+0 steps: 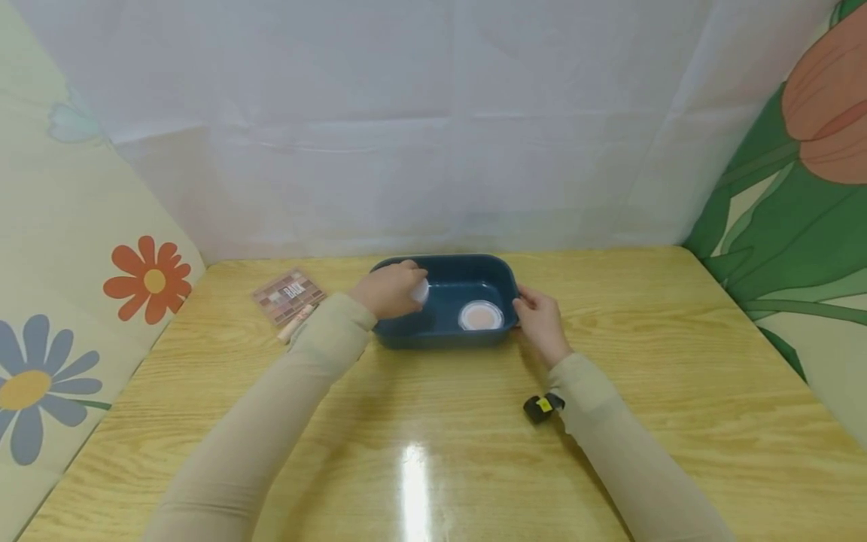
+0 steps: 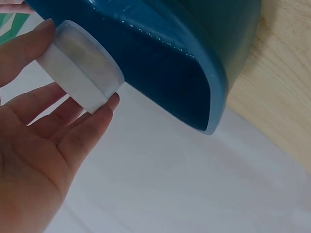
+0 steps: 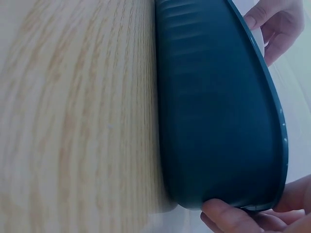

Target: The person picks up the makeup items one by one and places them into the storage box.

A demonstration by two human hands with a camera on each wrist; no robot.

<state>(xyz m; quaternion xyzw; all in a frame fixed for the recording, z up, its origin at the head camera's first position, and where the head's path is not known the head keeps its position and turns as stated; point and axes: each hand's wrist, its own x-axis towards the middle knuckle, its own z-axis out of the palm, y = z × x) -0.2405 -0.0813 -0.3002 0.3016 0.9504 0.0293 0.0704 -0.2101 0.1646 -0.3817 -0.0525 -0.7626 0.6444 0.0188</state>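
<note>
My left hand [image 1: 389,290] pinches a small round white container [image 2: 80,68] between thumb and fingertips, holding it over the left end of a dark blue plastic basin [image 1: 440,340]. In the left wrist view the container is tilted, with a clear rim along one face. My right hand [image 1: 542,324] grips the basin's right end, fingers against the outer wall and rim. Inside the basin, near its right front corner, lies a round pale-pink disc with a white rim [image 1: 481,316]. The basin stands on the wooden table.
Left of the basin lie a makeup palette [image 1: 288,296] and a slim pale pink tube [image 1: 295,324] on the wooden table [image 1: 474,467]. A small black box with a yellow mark [image 1: 539,409] sits by the right wrist. A white sheet [image 1: 433,135] hangs behind.
</note>
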